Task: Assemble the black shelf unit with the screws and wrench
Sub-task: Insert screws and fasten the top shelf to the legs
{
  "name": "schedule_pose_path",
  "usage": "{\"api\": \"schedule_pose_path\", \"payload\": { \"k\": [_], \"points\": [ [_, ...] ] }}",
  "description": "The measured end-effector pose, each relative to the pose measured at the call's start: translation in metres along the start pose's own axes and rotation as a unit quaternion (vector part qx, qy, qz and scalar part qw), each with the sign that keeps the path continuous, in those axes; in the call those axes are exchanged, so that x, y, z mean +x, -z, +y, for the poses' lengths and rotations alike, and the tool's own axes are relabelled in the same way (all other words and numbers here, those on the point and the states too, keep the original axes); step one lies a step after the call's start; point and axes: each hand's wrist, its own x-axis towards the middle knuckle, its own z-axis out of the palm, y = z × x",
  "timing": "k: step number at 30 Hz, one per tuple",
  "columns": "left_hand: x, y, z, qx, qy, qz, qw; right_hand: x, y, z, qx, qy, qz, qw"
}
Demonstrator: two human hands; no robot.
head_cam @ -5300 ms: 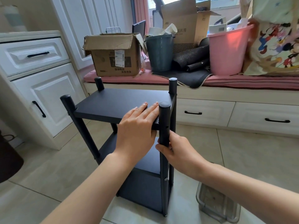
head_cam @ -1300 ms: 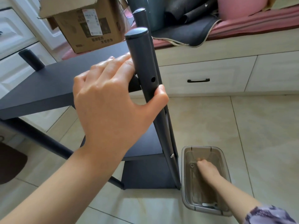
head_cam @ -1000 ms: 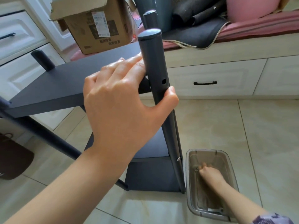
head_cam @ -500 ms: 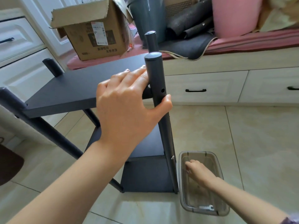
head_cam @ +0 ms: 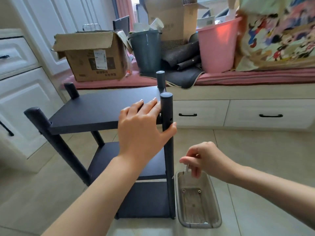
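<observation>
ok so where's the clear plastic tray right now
On the floor tiles at lower right of the head view, the clear plastic tray sits beside the black shelf unit's front post, below the right hand.

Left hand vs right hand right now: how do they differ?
The left hand lies on the top shelf, fingers flat and thumb hooked round the front post; the right hand hangs in the air above the tray. The left holds the shelf unit steady, while the right pinches a small metal piece. Both are bare.
</observation>
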Motion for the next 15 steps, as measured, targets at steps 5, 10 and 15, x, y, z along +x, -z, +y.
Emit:
{"api": "schedule_pose_path", "payload": {
  "k": [5,10,15],
  "points": [
    [-0.006,0.006,-0.001,-0.007,-0.008,-0.005,1.0,-0.012,0.029,-0.067,0.078,0.048,0.07,0.993],
    [-0.011,0.009,-0.002,-0.021,-0.014,-0.01,1.0,-0.017,0.04,-0.108,0.288,0.058,0.166,0.941],
    [-0.014,0.01,-0.006,-0.032,-0.033,0.002,0.999,-0.027,0.034,-0.119,0.328,0.066,0.201,0.921]
  ]
}}
